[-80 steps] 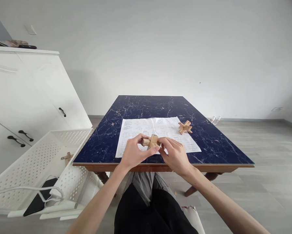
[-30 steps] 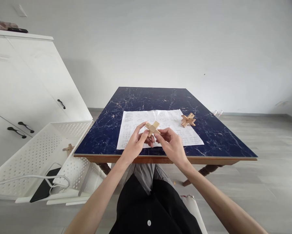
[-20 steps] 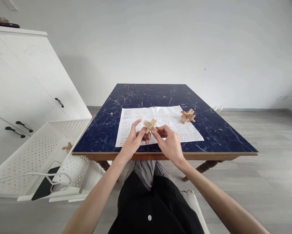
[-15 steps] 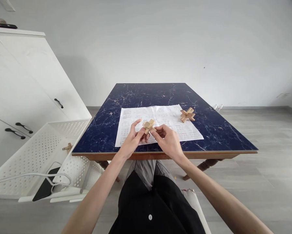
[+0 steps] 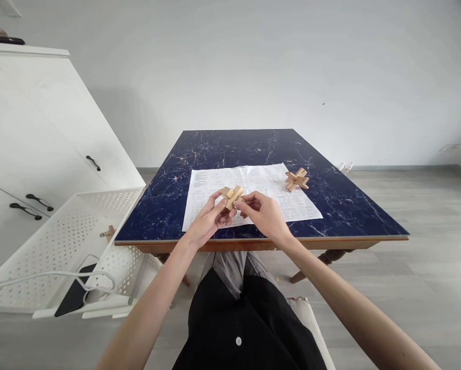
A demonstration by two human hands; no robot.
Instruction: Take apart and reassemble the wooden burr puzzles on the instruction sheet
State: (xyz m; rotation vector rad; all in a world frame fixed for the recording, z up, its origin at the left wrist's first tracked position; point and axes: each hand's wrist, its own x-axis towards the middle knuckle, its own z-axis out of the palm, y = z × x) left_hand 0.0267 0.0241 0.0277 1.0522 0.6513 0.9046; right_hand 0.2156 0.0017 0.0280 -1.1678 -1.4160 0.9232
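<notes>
Between my two hands, above the near part of a printed paper sheet [image 5: 211,180], is a light wooden interlocking puzzle [image 5: 234,197] made of crossed notched bars. My left hand [image 5: 208,220] is closed around its left side, thumb on the near face and fingers beneath. From the right, my right hand [image 5: 267,215] pinches the puzzle with thumb and fingers. Parts of the puzzle are covered by my fingertips. A second wooden puzzle [image 5: 297,180], star-like with crossed bars, rests at the sheet's right edge, touched by neither hand.
The sheet lies on a dark blue marbled table [image 5: 238,146]. At left stand a white cabinet [image 5: 61,118] and a white perforated basket [image 5: 61,246] with a small wooden piece [image 5: 108,233] inside. A white cable [image 5: 49,275] crosses the basket.
The puzzle in my hands has been turned, so a different face of its bars shows. My left fingers have curled in closer around it. The second puzzle stays in place.
</notes>
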